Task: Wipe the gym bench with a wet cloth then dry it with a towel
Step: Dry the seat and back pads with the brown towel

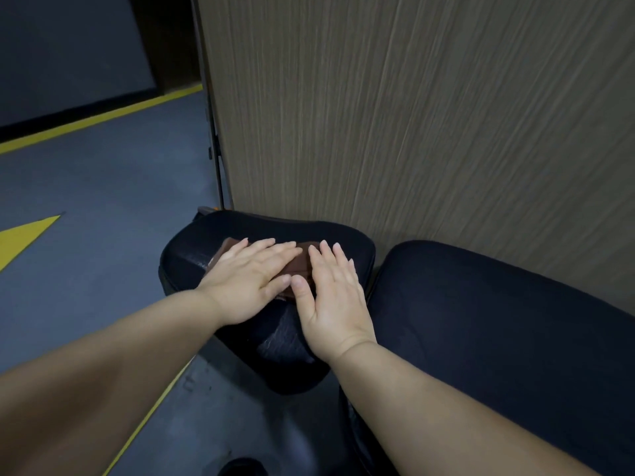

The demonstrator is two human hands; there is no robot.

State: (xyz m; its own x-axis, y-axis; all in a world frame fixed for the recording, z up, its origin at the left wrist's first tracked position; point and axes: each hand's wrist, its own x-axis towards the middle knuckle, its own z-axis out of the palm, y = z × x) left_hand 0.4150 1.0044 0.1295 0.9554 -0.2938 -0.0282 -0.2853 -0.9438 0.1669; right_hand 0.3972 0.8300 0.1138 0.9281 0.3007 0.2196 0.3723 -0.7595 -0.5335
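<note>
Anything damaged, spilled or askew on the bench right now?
Nothing spilled or askew: the left hand and right hand press the brown cloth flat on the black padded seat. Its front surface looks finely cracked, possibly wear; blur leaves that unsure.

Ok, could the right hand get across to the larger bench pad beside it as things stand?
Probably yes. The right hand lies flat on the brown cloth on the small pad, beside the larger pad, and nothing shows between them.
</note>
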